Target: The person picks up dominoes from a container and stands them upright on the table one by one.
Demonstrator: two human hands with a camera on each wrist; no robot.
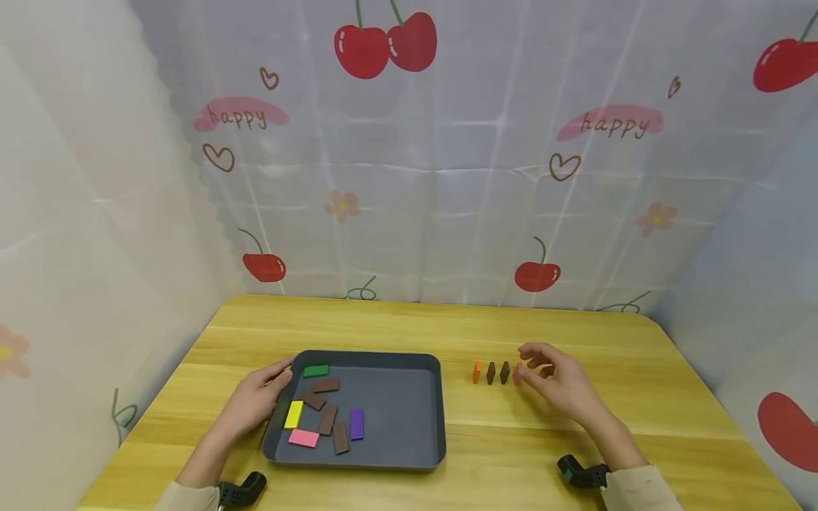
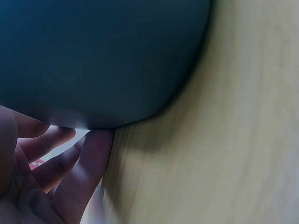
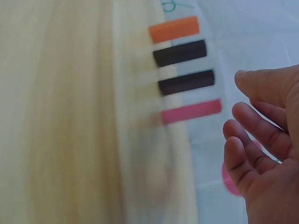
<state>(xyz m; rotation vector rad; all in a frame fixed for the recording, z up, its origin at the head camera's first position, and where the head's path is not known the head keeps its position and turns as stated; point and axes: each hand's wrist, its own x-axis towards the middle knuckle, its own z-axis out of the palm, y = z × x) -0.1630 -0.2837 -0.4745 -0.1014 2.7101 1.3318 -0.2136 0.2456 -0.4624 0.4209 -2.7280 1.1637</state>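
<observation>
A dark grey rectangular tray (image 1: 399,411) lies on the table, with several dominoes in its left half. My left hand (image 1: 252,397) touches the tray's left wall from outside; in the left wrist view its fingers (image 2: 96,158) are extended against that wall. Right of the tray stands a row: an orange domino (image 1: 476,372), two dark brown dominoes (image 1: 491,372) and a pink domino (image 3: 191,111). My right hand (image 1: 559,380) is beside the pink end of the row. A gap shows between its loosely bent fingers (image 3: 243,112) and the pink domino in the right wrist view.
Inside the tray lie a green domino (image 1: 316,370), a yellow domino (image 1: 294,414), a pink domino (image 1: 303,438), a purple domino (image 1: 356,424) and several brown dominoes (image 1: 341,438). A cherry-print curtain (image 1: 422,213) hangs behind the wooden table (image 1: 498,454) and along its sides.
</observation>
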